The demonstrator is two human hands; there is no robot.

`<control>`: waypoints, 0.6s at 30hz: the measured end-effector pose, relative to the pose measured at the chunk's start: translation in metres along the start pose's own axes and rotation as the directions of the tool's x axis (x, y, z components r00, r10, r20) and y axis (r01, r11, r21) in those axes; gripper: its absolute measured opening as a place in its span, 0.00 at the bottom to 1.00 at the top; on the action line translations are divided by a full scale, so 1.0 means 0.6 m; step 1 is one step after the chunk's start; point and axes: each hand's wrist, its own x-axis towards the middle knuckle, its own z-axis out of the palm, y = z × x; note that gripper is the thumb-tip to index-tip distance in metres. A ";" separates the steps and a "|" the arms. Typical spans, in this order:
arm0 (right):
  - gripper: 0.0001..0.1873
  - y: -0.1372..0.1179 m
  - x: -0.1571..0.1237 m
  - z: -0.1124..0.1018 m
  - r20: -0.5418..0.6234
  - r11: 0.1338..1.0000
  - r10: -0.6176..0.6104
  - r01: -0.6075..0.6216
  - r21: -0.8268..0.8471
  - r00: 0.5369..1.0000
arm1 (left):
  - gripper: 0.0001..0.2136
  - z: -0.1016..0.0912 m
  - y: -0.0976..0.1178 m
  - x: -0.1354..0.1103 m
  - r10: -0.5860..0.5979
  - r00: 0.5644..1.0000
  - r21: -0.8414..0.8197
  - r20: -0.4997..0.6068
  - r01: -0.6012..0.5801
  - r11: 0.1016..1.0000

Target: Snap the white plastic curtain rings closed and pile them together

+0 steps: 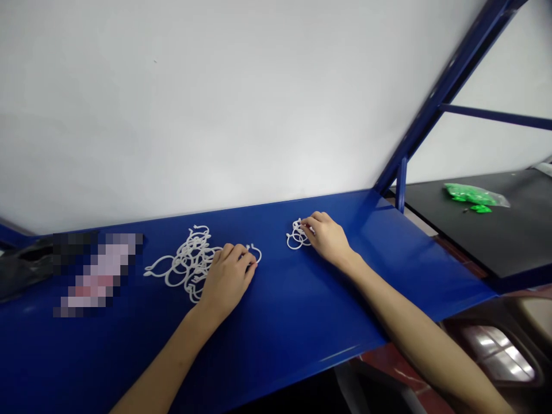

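Observation:
A tangled heap of white open plastic rings point(183, 259), which look like shower curtain rings, lies on the blue table. My left hand point(228, 276) rests at the right side of this heap with its fingers bent. Its thumb and fingertips close on one white ring point(259, 253) at the heap's right edge. Farther right lies a smaller group of the same rings point(294, 238). Over that group, my right hand point(328, 236) pinches a ring between thumb and fingers; the fingertips partly cover it.
The blue table point(276, 333) runs along a white wall. A black bag point(21, 267) and a blurred-out pinkish item point(103, 270) lie on the left. Blue metal frame bars point(431, 103) rise at the right. Beyond, a black table point(466, 230) holds a clear bag of green pieces point(470, 194).

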 end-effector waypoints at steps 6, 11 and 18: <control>0.12 -0.014 -0.004 -0.005 -0.072 0.999 -0.038 0.036 -0.028 0.997 | 0.06 -0.008 0.009 0.004 0.062 0.991 -0.033 -0.116 -0.067 0.997; 0.11 -0.060 -0.022 -0.021 -0.057 0.938 -0.164 0.173 0.301 0.985 | 0.06 -0.015 0.026 0.005 0.164 0.957 -0.089 -0.239 -0.190 0.978; 0.08 -0.110 -0.049 0.000 0.114 0.650 -0.108 -0.017 0.760 0.988 | 0.07 -0.010 0.049 0.002 0.241 0.928 -0.129 -0.284 -0.286 0.950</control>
